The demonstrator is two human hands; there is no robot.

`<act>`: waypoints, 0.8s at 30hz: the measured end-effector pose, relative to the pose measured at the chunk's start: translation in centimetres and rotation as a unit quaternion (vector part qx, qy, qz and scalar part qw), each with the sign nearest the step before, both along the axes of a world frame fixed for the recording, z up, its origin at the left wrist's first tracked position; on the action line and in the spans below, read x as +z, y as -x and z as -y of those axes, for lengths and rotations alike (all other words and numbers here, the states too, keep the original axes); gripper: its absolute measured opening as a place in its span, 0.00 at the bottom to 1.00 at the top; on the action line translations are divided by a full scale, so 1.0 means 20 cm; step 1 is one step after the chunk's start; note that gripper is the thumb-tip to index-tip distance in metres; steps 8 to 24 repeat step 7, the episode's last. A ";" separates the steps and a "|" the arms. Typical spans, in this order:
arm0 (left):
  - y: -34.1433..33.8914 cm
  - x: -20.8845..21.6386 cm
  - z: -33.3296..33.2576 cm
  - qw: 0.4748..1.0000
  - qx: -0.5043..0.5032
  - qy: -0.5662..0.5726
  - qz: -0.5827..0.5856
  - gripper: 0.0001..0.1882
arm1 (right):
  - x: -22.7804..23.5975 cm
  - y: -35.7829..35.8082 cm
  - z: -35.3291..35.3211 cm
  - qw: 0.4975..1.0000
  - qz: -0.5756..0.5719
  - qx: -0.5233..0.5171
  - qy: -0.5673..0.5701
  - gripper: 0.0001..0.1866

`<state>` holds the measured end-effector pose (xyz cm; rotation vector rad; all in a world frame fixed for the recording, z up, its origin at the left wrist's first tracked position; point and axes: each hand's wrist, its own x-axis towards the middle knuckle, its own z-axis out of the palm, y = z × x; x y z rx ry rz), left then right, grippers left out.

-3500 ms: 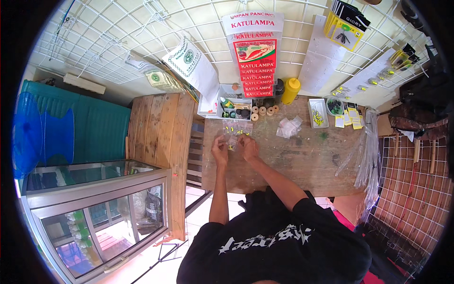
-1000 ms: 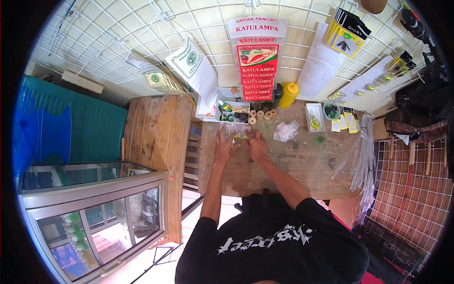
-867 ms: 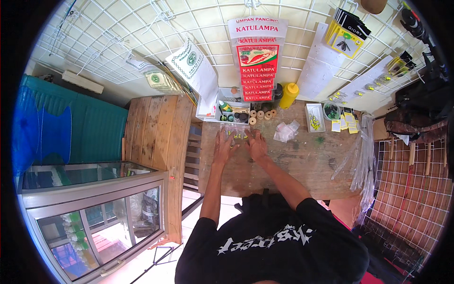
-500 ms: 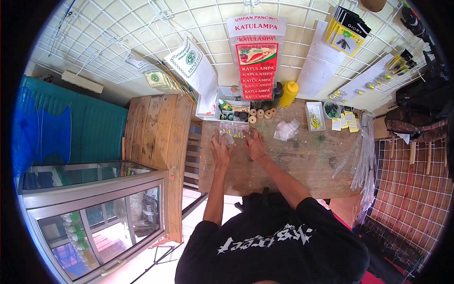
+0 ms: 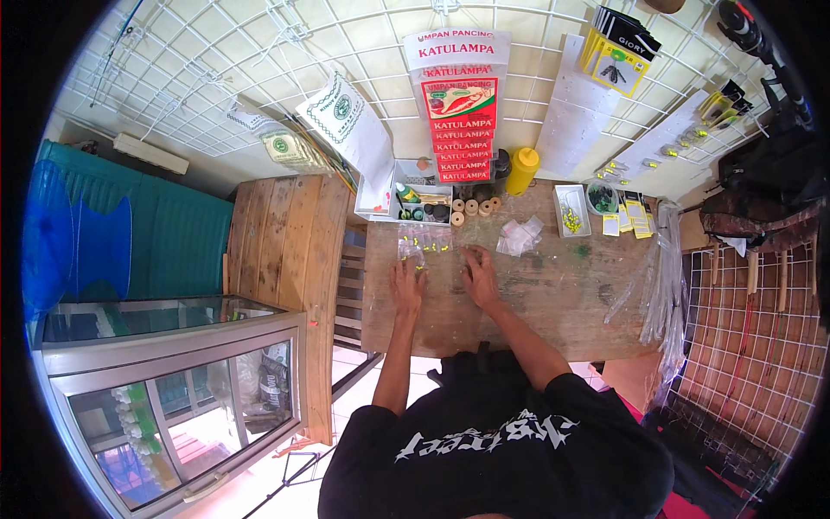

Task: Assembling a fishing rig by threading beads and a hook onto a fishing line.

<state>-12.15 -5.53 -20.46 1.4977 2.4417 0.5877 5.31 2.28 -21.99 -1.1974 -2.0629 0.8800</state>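
Small clear plastic bags with yellow-green pieces in them lie in a row near the far edge of the wooden table. One more clear bag with similar pieces lies just on the near side of that row. My left hand rests at this nearer bag, fingers stretched out and its fingertips at the bag's near edge. To the right of the row, my right hand lies on the wood with fingers apart, holding nothing. What exactly the yellow-green pieces are is too small to tell.
Behind the bags stand a white organizer box, wooden spools and a yellow squeeze bottle. Toward the right are a pile of clear bags, a white tray of yellow-green pieces and hanging plastic strips. A glass cabinet stands left.
Both hands have drawn back toward me. My right hand has also shifted right, off the row of bags, which now shows more fully.
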 end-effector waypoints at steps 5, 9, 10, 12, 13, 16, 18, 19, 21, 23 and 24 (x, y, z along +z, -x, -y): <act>0.02 -0.03 -0.01 1.000 -0.022 -0.005 0.018 0.25 | -0.03 -0.08 0.03 1.000 -0.014 0.022 -0.001 0.30; 0.02 -0.01 -0.02 0.998 -0.024 0.001 0.061 0.25 | -0.02 -0.10 0.03 0.996 -0.022 0.029 0.077 0.31; 0.02 -0.01 -0.02 0.998 -0.024 0.001 0.061 0.25 | -0.02 -0.10 0.03 0.996 -0.022 0.029 0.077 0.31; 0.02 -0.01 -0.02 0.998 -0.024 0.001 0.061 0.25 | -0.02 -0.10 0.03 0.996 -0.022 0.029 0.077 0.31; 0.02 -0.01 -0.02 0.998 -0.024 0.001 0.061 0.25 | -0.02 -0.10 0.03 0.996 -0.022 0.029 0.077 0.31; 0.02 -0.01 -0.02 0.998 -0.024 0.001 0.061 0.25 | -0.02 -0.10 0.03 0.996 -0.022 0.029 0.077 0.31; 0.02 -0.01 -0.02 0.998 -0.024 0.001 0.061 0.25 | -0.02 -0.10 0.03 0.996 -0.022 0.029 0.077 0.31; 0.02 -0.01 -0.02 0.998 -0.024 0.001 0.061 0.25 | -0.02 -0.10 0.03 0.996 -0.022 0.029 0.077 0.31; 0.02 -0.01 -0.02 0.998 -0.024 0.001 0.061 0.25 | -0.02 -0.10 0.03 0.996 -0.022 0.029 0.077 0.31; 0.02 -0.01 -0.02 0.998 -0.024 0.001 0.061 0.25 | -0.02 -0.10 0.03 0.996 -0.022 0.029 0.077 0.31; 0.02 -0.01 -0.02 0.998 -0.024 0.001 0.061 0.25 | -0.02 -0.10 0.03 0.996 -0.022 0.029 0.077 0.31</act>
